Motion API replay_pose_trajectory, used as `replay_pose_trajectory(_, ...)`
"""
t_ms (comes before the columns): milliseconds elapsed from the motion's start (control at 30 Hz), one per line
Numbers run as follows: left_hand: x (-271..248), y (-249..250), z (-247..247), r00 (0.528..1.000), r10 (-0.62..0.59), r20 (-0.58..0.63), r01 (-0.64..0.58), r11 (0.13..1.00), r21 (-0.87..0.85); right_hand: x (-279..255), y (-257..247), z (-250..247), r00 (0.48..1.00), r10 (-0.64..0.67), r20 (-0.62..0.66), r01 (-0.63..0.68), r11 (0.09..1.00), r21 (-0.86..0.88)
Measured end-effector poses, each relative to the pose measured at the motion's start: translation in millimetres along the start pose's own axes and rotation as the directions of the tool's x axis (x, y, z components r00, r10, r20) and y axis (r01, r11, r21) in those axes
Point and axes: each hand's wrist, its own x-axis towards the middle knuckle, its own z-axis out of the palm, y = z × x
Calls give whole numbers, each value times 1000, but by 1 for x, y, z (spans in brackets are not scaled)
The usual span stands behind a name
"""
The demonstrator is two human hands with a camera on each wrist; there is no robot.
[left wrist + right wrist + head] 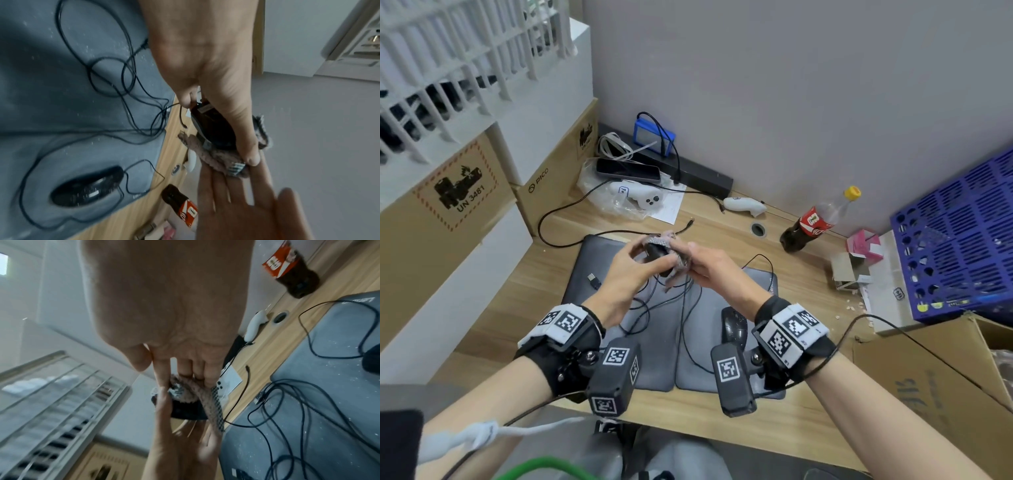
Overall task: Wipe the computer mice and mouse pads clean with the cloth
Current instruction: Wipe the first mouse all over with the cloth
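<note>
The black mouse (658,255) is up off the desk (784,260), held above the far end of the left mouse pad (599,260) — I read that as deliberate, since lifting it lets the cloth (681,262) reach its sides and underside. My left hand (626,270) grasps the mouse, thumb and fingers curled around its body. My right hand (710,265) presses the cloth against the mouse's right side; in the right wrist view its fingers (162,369) bend over the bunched cloth (185,392), so I take it as gripping the cloth rather than lying flat on it. In the left wrist view the cloth (213,157) wraps under the mouse (213,128), with the thumb on top.

The second mouse (734,323) lies on the right mouse pad (705,325), near me, partly hidden behind my right wrist. I judge it still to be wiped, and both pads look speckled with dust.

Room to move is decent above the pads, but the mouse cables (671,301) trail in loops across both — a wide swing could drag them. On the right the cola bottle (815,219) stands near the far edge of the desk, apart from the pads; the blue crate (962,233) and a cardboard box (928,363) close in that side. Cardboard boxes (448,212) wall off the left. The near edge of the desk is just below my wrists, so I would keep the work over the pads.
</note>
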Motion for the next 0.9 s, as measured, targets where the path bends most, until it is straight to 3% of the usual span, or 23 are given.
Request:
replay_pose_trajectory(67,-1,-1,-5,1000,-16,-14,16,1000,-8,-3,-2,2,999,-12,35,14,998,-57)
replay_pose_trajectory(200,-5,7,6,993,23,115,-29,998,48,6,-2,0,996,35,-87,-34,999,12)
replay_pose_trajectory(267,-3,10,9,992,42,116,-49,997,61,8,1,-1,991,79,-103,-80,997,-2)
replay_pose_trajectory(400,5,11,-1,1000,4,16,-5,998,59,-5,6,-7,995,97,-22,-96,994,57)
replay_pose_trajectory(467,5,13,-5,999,-21,49,19,999,44,-8,12,-12,999,37,15,-36,997,-76)
replay_pose_trajectory(533,4,13,-7,993,-23,119,22,1000,15,-7,18,-21,998,-6,-64,-5,984,-178)
replay_pose_trajectory(667,1,14,-7,976,-20,216,16,1000,20,-6,20,-41,923,35,-382,-42,999,-9)
replay_pose_trajectory(767,-3,12,-5,970,-19,241,21,1000,-8,2,17,-48,847,23,-531,23,997,79)
replay_pose_trajectory(833,-5,11,0,968,-12,252,20,999,-29,7,13,-43,850,26,-527,36,994,107)
replay_pose_trajectory(900,-6,10,7,957,-4,288,18,999,-46,10,9,-32,888,12,-460,-17,1000,-6)
